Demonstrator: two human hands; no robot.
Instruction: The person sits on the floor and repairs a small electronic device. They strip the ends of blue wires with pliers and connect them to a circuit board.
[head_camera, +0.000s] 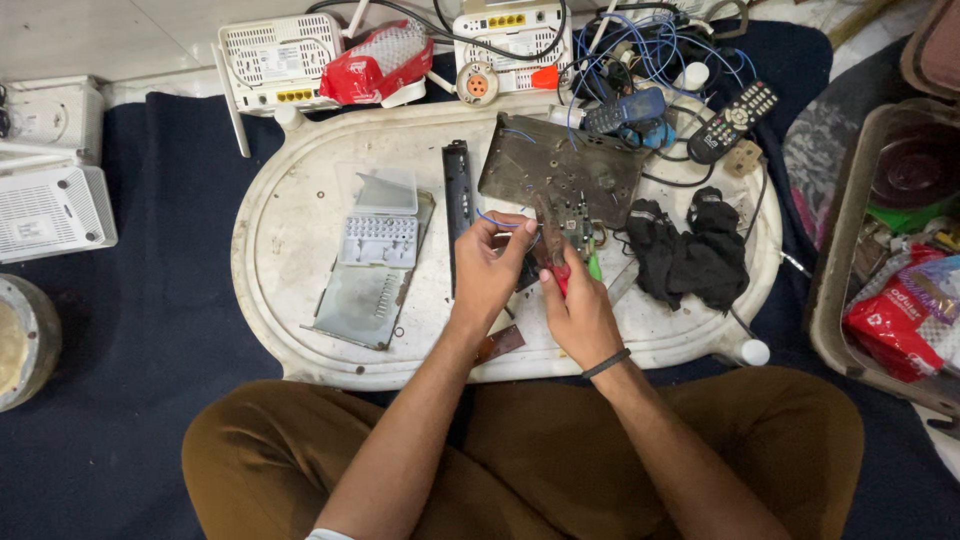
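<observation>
My left hand (490, 265) pinches a thin blue wire (495, 221) above the white oval tray (300, 230). My right hand (578, 305) grips a red-handled tool (556, 262) whose jaws point up toward the wire. Just beyond the hands lies a small green circuit board (578, 228), and behind it a dark metal chassis plate (560, 165) with blue wires. A black strip (458, 200) stands next to my left hand.
A clear bit case (378, 225) rests on a metal plate (368, 290) at the tray's left. Black cloth (690, 255) lies right. White routers (280, 60), a red bag (375, 65), a remote (732, 120) and tangled cables sit behind. A bin (850, 260) stands far right.
</observation>
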